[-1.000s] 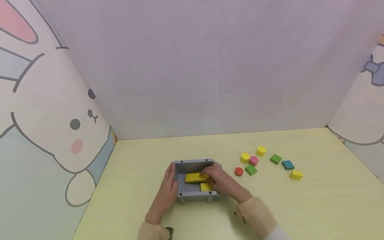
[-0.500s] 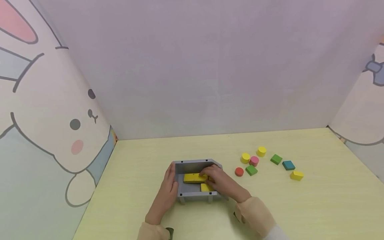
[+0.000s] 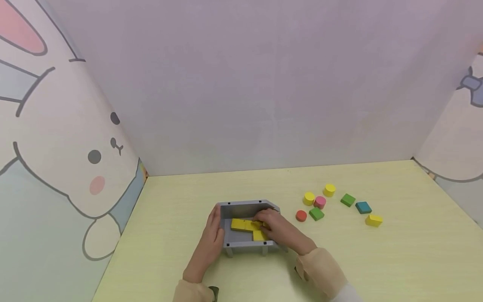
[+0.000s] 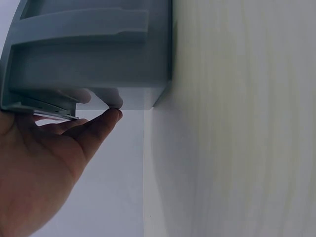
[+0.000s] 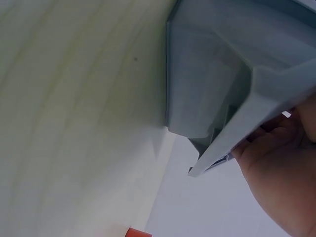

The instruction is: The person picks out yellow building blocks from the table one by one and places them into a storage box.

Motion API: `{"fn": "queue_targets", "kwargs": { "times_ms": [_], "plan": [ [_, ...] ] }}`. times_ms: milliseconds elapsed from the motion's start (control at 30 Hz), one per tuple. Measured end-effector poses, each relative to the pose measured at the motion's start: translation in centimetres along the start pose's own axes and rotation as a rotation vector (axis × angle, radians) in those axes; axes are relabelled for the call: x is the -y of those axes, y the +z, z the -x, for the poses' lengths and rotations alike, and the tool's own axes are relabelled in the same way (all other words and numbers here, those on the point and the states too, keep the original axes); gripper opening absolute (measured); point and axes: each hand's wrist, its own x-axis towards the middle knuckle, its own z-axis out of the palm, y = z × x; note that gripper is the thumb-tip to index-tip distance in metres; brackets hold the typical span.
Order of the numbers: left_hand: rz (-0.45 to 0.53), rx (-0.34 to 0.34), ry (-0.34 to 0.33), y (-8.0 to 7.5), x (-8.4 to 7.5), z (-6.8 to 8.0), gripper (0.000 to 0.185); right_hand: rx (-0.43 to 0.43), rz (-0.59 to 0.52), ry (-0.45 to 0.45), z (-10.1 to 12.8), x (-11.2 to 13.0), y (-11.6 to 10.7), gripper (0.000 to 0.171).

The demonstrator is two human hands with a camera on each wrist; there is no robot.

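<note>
On the near middle of the yellow-green table [image 3: 396, 260], left to right: left hand [image 3: 209, 239] lies flat against the left outer wall of the grey tray [image 3: 241, 206], fingers straight, bracing it. Inside the tray, a long yellow block [image 3: 241, 225] lies flat along the far side, a smaller yellow block [image 3: 258, 235] just near of it at the right. Right hand [image 3: 277, 228] reaches over the right wall, fingertips on the long block's right end; pinching or only pressing, cannot tell.

Right of the tray, apart from it: red disc [image 3: 301, 215], green block [image 3: 316, 214], two yellow cylinders [image 3: 309, 198], pink cylinder [image 3: 320, 202], another green block [image 3: 347, 200], blue block [image 3: 363, 207], yellow piece [image 3: 373, 220].

To seat the block well, probably keep the tray braced and press it flush against the wall, flat, no tilt.

No readable brands or writing; only rabbit cartoon panels [image 3: 56, 138].
</note>
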Motion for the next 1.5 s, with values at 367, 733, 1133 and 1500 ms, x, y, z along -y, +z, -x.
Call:
{"fn": "queue_targets", "kwargs": {
  "times_ms": [367, 733, 1133, 1500],
  "plan": [
    [-0.005, 0.0, 0.002, 0.0, 0.0, 0.0, 0.056, -0.061, -0.031, -0.051, 0.3, -0.2, -0.4, 0.023],
    [-0.008, 0.001, -0.008, -0.1, 0.1, 0.0, 0.055, -0.136, -0.005, -0.098, 0.8, -0.4, -1.3, 0.023],
    [-0.007, 0.0, -0.006, 0.0, 0.3, 0.0, 0.055, -0.203, 0.096, -0.097, 1.7, -0.9, -2.2, 0.024],
    [0.006, 0.003, -0.005, 0.1, 0.1, 0.0, 0.055, -0.308, 0.112, -0.139, 2.4, -2.2, -2.9, 0.026]
  ]
}}
